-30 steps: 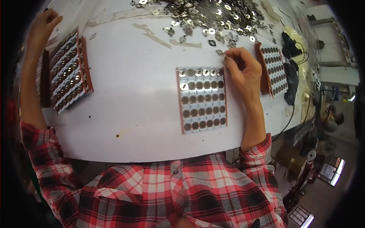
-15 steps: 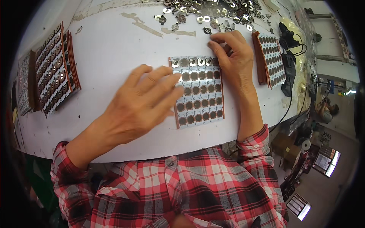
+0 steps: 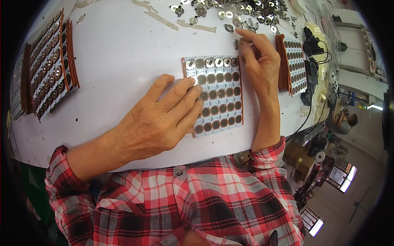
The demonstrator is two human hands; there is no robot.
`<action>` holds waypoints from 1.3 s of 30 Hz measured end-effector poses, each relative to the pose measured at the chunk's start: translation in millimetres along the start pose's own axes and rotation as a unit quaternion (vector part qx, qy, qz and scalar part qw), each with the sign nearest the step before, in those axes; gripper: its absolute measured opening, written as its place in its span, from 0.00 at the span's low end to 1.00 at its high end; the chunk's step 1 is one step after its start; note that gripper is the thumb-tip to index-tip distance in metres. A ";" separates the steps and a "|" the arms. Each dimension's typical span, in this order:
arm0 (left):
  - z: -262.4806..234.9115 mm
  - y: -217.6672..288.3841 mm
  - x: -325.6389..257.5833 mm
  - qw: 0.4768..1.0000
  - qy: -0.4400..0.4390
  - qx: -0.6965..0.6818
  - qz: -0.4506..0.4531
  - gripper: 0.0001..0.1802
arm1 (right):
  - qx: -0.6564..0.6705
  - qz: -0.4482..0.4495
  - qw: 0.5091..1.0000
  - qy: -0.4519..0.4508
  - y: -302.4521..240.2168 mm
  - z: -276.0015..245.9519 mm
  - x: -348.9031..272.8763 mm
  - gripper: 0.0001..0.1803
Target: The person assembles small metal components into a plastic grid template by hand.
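Observation:
In front of me lies a flat panel (image 3: 221, 96) with brown edge strips and several rows of round dark discs. Several discs in its far row carry shiny metal pieces. My left hand (image 3: 162, 110) rests over the panel's left side, fingers spread, with fingertips by a bright round disc (image 3: 195, 80) in the second row. Beyond the panel's far right corner, my right hand (image 3: 262, 61) has thumb and forefinger apart and its other fingers bent. A small metal clip (image 3: 237, 44) is beside that thumb; whether they touch I cannot tell.
Loose round metal clips (image 3: 262, 12) are heaped at the far side. Stacked panels stand at the left (image 3: 51, 65) and at the right (image 3: 294, 65). Black adapters and cables (image 3: 312, 67) lie past the right stack. A person (image 3: 344, 122) is in the background.
My left hand has settled lower onto the panel's left side. My right hand has shifted slightly to the right, its thumb and forefinger still apart. The whole view has moved a little.

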State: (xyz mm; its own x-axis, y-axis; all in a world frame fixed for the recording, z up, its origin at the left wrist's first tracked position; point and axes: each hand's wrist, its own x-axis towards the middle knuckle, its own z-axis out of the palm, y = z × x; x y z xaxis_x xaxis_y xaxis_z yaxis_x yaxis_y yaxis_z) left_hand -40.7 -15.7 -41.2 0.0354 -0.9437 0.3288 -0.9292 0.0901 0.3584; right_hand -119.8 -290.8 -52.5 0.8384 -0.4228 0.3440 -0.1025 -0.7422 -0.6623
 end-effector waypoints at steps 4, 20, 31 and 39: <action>2.1 3.3 -1.7 1.000 0.001 0.011 -0.002 0.36 | 0.082 0.148 0.984 0.060 -9.8 -3.0 -3.9 0.10; 11.0 15.8 -11.2 1.000 -0.009 0.016 0.001 0.39 | 0.170 0.092 0.965 -0.178 -63.8 -8.1 -16.3 0.07; 14.9 14.0 -14.6 0.999 0.024 -0.025 -0.011 0.38 | 0.028 -0.039 0.955 -0.292 -69.2 1.1 0.8 0.05; 15.9 13.6 -14.1 0.999 0.026 -0.025 -0.001 0.38 | -0.039 -0.071 0.947 -0.310 -75.2 1.4 6.1 0.04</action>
State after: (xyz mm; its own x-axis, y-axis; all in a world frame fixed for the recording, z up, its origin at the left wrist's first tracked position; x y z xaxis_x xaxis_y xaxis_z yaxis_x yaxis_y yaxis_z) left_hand -59.7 -6.3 -54.9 0.0579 -0.9259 0.3733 -0.9098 0.1050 0.4015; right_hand -106.3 -236.8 -1.5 0.9975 0.0534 -0.0467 0.0166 -0.8156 -0.5783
